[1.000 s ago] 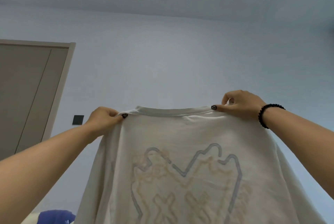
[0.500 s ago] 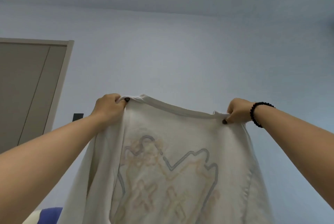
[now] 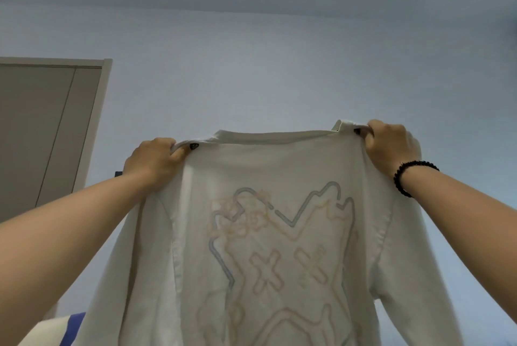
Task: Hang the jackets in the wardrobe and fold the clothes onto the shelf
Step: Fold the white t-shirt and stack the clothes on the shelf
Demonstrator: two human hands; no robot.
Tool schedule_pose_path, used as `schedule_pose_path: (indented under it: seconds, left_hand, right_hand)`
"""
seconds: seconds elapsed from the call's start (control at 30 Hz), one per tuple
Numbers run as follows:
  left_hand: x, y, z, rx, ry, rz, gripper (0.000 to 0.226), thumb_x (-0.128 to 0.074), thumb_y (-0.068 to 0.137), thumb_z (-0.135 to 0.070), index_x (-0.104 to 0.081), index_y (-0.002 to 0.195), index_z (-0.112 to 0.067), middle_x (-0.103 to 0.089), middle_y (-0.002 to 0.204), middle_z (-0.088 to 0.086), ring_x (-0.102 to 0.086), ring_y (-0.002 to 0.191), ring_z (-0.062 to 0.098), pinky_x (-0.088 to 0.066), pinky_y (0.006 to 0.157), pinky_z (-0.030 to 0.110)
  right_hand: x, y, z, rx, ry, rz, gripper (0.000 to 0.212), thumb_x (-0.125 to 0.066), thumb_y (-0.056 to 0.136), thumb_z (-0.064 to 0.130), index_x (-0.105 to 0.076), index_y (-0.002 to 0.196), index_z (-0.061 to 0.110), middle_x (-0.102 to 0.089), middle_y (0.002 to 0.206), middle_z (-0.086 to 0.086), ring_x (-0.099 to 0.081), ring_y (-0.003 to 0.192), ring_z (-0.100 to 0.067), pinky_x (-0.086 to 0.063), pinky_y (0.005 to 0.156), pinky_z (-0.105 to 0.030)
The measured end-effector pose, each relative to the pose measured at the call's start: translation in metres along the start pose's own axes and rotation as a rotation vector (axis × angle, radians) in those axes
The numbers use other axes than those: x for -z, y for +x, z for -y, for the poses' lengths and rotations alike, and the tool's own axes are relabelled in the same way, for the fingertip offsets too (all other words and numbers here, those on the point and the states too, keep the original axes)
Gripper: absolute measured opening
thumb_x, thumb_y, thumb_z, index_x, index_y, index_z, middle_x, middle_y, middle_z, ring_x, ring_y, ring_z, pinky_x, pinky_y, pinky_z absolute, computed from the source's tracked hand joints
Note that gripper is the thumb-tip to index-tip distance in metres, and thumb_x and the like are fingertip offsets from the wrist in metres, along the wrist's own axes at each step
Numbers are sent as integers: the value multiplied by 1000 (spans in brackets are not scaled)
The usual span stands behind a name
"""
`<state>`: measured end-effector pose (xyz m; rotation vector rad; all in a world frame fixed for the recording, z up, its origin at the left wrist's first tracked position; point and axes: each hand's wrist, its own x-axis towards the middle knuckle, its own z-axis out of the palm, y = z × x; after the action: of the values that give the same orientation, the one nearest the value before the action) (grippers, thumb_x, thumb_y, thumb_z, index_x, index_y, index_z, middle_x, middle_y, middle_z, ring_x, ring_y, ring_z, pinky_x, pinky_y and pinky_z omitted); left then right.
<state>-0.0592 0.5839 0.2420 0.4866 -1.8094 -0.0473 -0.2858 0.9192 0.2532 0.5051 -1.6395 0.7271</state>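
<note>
I am holding up one white shirt [image 3: 268,234] with both of my hands, and it fills the centre and lower middle of the frame, hanging free in front of a pale wall [image 3: 251,66]. My left hand [image 3: 154,159], at left of centre, has its fingers curled round the shirt's left shoulder edge, pinching the fabric just beside the collar; one dark-painted thumbnail shows against the cloth. My right hand [image 3: 391,147], at right of centre and a little higher in the frame, grips the other shoulder edge the same way, fingers folded over the bunched fabric, with one dark nail just visible at the fold. The collar edge runs nearly straight between my two hands.

On the shirt I can count one large outline drawing [image 3: 279,247] in faint grey and peach lines, and inside it two cross shapes side by side. Two sleeves hang down, one along each side of the body of the shirt, toward the lower corners of the frame.

One black beaded bracelet [image 3: 411,178] sits on my right wrist. In the upper left of the frame stands one grey-brown door [image 3: 42,136] with a pale frame. At the lower left corner a bit of blue fabric [image 3: 77,323] lies beside something white; I cannot tell what either is.
</note>
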Motion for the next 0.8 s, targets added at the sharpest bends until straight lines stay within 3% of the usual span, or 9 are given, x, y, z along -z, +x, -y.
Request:
schedule_pose_path:
  seconds: [0.07,0.17,0.27,0.33,0.43,0.63,0.8]
  left_hand:
    - [-2,-2,-6,9,41,-28,54,-37,95,-57,-43,63,-14,-54,73,10,-50,74,33,-34,58,33]
    - [-2,-1,-10,31,-51,52,53,-42,96,-51,-40,59,-12,-49,67,9,-46,70,30,-32,56,33]
    - [2,-7,-6,90,-223,305,48,-55,94,-40,-42,59,-9,-42,60,6,-39,57,21,-26,50,28]
    - [3,-18,3,159,-343,514,38,-61,93,-31,-59,69,-2,-54,63,9,-49,55,20,-37,50,25]
    - [-3,-31,17,220,-367,685,24,-65,91,-22,-72,87,1,-69,80,14,-64,70,23,-53,61,28]
    - [-27,-44,39,242,-317,806,4,-70,83,-2,-74,83,-3,-70,79,11,-65,68,18,-54,60,23]
    - [-53,-88,61,117,-231,1045,15,-81,72,-5,-72,84,-3,-73,83,14,-68,74,19,-58,67,28]
  right_hand:
    - [0,5,-3,-3,60,17,24,-43,97,14,-53,79,1,-55,73,-17,-46,65,-31,-33,59,-32]
    - [4,14,-6,-46,187,262,21,-50,92,6,-62,79,-3,-62,80,-19,-49,71,-28,-33,58,-29]
    - [11,11,-11,-176,422,588,7,-65,84,1,-71,85,-2,-67,82,-15,-61,78,-28,-53,71,-33]
    - [7,-1,-17,-232,509,724,7,-69,81,-2,-72,87,-3,-70,83,-16,-66,78,-28,-57,73,-35]
    - [-11,-19,-24,-251,517,830,10,-69,80,-4,-72,89,-4,-72,84,-18,-69,74,-25,-57,61,-28]
    - [-34,-38,-33,-257,549,1011,16,-70,78,-6,-74,91,3,-74,86,-13,-71,80,-22,-57,69,-30]
    - [-47,-93,-25,-157,475,1419,29,-70,75,-7,-73,99,10,-67,83,-9,-68,81,-20,-54,71,-27]
